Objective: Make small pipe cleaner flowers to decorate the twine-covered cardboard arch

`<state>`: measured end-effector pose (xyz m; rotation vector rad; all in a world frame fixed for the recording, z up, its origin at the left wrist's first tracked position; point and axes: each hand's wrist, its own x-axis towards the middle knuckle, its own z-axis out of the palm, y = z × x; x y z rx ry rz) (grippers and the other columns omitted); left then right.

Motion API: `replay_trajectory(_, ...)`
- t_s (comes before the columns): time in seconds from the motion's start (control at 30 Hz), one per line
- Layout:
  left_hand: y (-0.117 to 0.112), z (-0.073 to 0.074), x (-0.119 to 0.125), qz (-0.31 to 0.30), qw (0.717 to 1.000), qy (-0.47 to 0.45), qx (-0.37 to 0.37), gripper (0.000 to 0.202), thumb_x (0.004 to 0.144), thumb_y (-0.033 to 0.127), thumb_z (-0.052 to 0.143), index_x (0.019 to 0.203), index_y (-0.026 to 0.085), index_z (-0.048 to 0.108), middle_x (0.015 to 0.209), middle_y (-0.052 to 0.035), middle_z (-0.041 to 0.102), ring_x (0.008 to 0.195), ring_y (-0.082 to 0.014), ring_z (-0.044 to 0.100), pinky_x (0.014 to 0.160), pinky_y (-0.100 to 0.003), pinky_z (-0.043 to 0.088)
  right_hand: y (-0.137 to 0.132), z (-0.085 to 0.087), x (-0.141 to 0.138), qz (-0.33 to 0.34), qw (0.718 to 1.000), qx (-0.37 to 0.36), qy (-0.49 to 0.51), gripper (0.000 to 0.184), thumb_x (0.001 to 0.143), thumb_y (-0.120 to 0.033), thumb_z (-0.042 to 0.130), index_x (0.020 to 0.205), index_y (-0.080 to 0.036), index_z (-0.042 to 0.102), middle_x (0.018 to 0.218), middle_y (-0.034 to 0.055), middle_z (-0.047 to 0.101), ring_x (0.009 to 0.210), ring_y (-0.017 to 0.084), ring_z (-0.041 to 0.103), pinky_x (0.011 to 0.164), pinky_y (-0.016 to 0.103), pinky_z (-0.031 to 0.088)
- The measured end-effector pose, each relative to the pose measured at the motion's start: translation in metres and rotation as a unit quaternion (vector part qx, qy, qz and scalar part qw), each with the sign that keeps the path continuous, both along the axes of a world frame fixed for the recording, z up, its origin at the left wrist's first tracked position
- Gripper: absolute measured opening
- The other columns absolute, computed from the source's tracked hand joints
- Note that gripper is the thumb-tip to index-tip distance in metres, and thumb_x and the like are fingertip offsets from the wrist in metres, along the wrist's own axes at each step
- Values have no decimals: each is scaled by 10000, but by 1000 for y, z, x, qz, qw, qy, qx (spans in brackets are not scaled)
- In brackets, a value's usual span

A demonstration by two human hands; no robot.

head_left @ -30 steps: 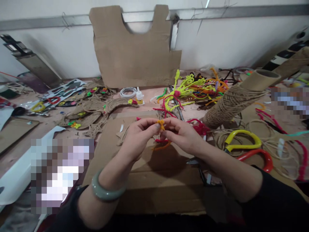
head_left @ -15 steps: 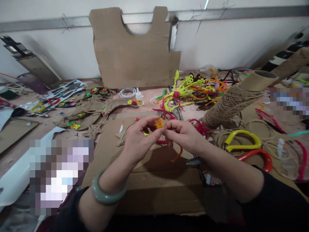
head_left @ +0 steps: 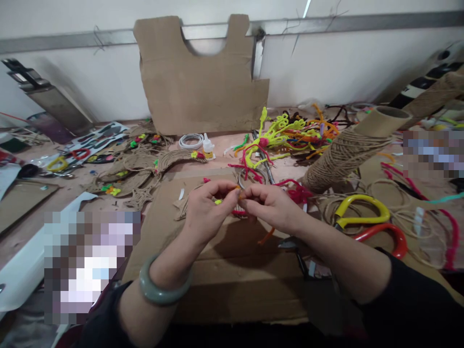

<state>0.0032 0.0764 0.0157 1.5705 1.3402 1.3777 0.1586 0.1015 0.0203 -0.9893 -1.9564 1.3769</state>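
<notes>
My left hand [head_left: 212, 210] and my right hand [head_left: 273, 205] meet above a cardboard sheet [head_left: 224, 266], fingertips pinched together. Between them is an orange pipe cleaner [head_left: 266, 237]; its bunched part is mostly hidden by my fingers, and its loose tail hangs below my right hand. Under my hands lies a twine-covered piece [head_left: 182, 208] with pink and yellow bits, partly covered from view. Large scissors with a yellow handle [head_left: 362, 209] and a red handle [head_left: 395, 237] rest beneath my right forearm.
A twine-wound tube [head_left: 342, 154] leans at the right. Behind my hands lies a heap of coloured pipe cleaners [head_left: 290, 128], with a small glue bottle [head_left: 208, 145] to its left. Twine shapes [head_left: 139, 164] crowd the left. A cut cardboard panel [head_left: 203, 92] stands at the back.
My fingers have closed further over the orange bunch, so less of it shows. My right fingertips have shifted slightly left, against the left ones.
</notes>
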Motion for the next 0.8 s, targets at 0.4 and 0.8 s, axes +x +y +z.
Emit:
replay_trajectory(0.4,3,1,-5,-102,980,-135,-100,275,668,309,721,920,202,692,803,-36,694,714,-142,611,646,-263,505,5,3,5,30,985,-116,125,154,795,-298,496,711,-170,476,447,-77,462,402,50,430,434,182,350)
replay_trajectory(0.8,4,-3,-5,-71,978,-155,-120,186,656,283,729,806,185,679,743,-19,672,665,-121,593,615,-232,488,6,-1,2,24,988,-120,93,111,790,-241,500,715,-160,486,461,-90,436,386,36,388,386,162,296)
